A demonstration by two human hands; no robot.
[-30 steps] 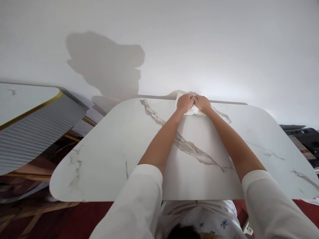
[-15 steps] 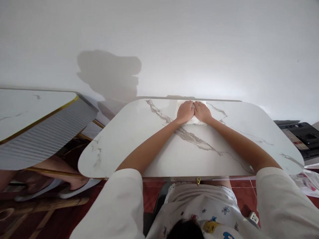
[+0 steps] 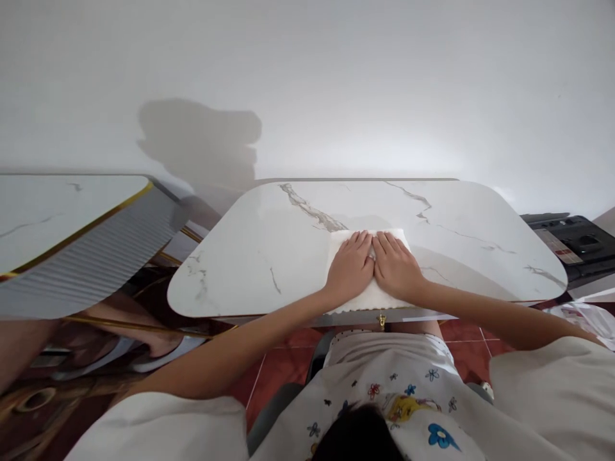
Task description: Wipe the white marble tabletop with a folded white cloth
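A thin white cloth lies spread on the white marble-patterned tabletop, its lower side at the near edge. My left hand rests flat on the cloth's left part, fingers pointing away from me. Flat beside it lies my right hand, with the thumbs and forefingers of the two hands close together. Both palms press down on the cloth rather than gripping it, and they hide much of its middle.
Left of this tabletop stands a second marble-patterned table with a ribbed grey side. A black appliance sits beyond the right edge. Behind runs a white wall. Another person's slippered foot shows at lower left.
Both hands have slid the cloth from the tabletop's far edge back toward me, to the near edge. My elbows are now bent further outward.
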